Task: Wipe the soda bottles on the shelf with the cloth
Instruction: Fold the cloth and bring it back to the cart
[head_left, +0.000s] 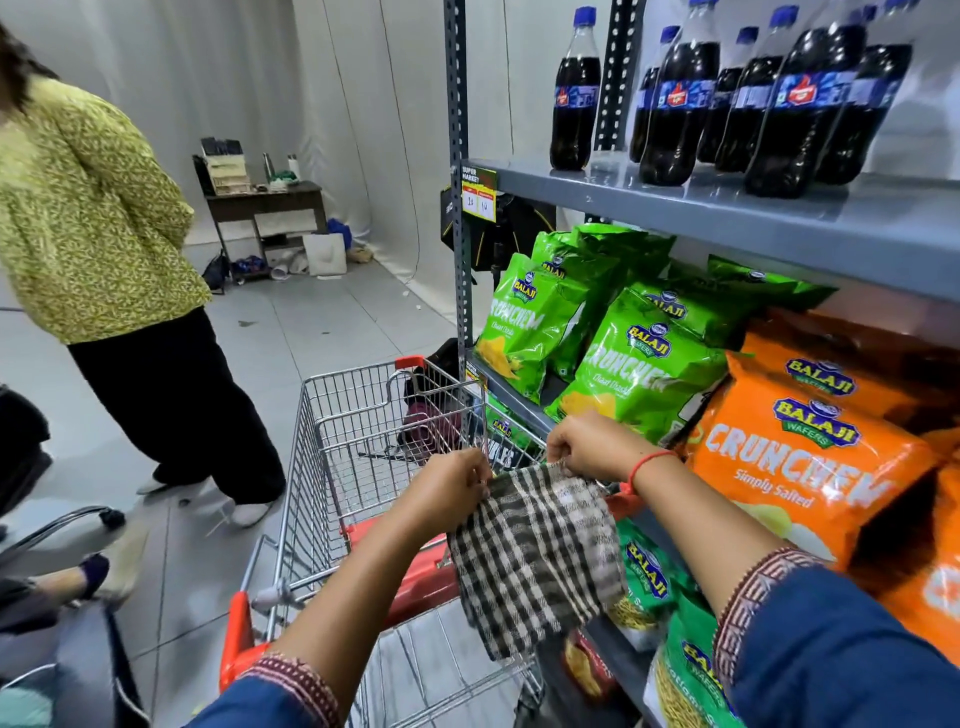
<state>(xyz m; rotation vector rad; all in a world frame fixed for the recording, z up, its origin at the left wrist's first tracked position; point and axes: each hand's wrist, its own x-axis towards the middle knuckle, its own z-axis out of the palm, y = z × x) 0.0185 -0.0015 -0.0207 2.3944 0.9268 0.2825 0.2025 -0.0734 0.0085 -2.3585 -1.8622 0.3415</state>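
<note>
A black-and-cream checked cloth (540, 556) hangs between my hands above the trolley. My left hand (447, 493) pinches its upper left corner and my right hand (587, 447) pinches its upper right edge. Several dark soda bottles (675, 109) with blue caps and blue labels stand upright on the grey top shelf (727, 213), far above and to the right of both hands. One bottle (574, 98) stands apart at the left end of the row.
A wire shopping trolley (363, 447) with red trim stands right in front of me against the rack. Green (639, 369) and orange (810, 462) snack bags fill the lower shelves. A person in a yellow top (88, 208) stands at the left. A desk (265, 208) is at the back.
</note>
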